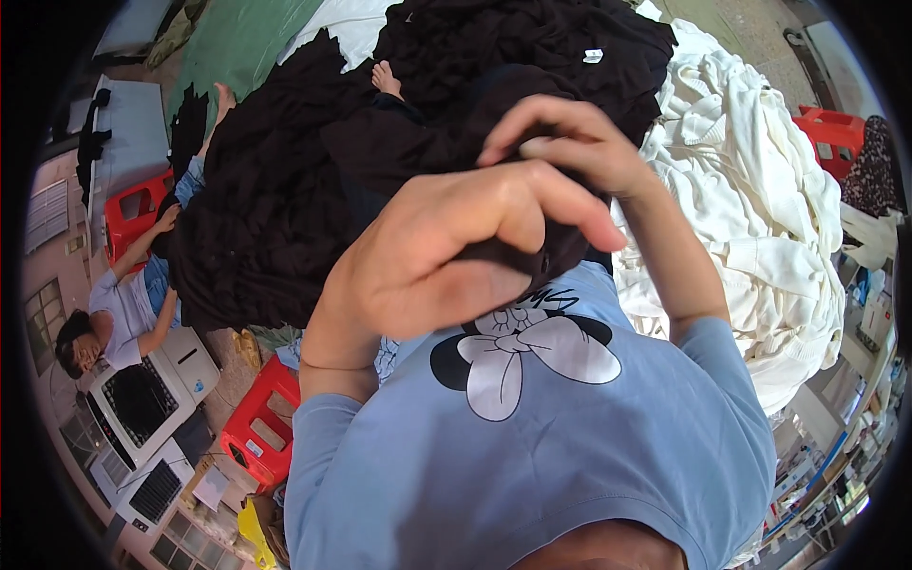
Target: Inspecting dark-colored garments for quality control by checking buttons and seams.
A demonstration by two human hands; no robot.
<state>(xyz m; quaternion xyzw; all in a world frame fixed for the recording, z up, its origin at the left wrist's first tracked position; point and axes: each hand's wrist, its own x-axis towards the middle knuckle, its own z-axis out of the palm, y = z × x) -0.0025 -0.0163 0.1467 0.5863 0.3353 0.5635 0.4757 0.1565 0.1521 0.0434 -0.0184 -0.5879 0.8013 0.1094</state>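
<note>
A dark knit garment (370,157) lies bunched across my lap, merging with the dark pile ahead. My left hand (446,247) is in front of my chest, its fingers curled around part of this dark cloth, with the index finger reaching to the right. Just beyond and to the right, my right hand (575,142) has bent fingers drawn together over the same cloth; what lies between its fingertips is hidden. Both hands are slightly blurred.
Heaped dark garments (532,38) spread ahead and left; white knitwear (750,180) is piled at right. A bare foot (386,80) pokes from the dark pile. Another person (123,313) sits at left, near red stools (261,427) and a grey-white machine (157,385).
</note>
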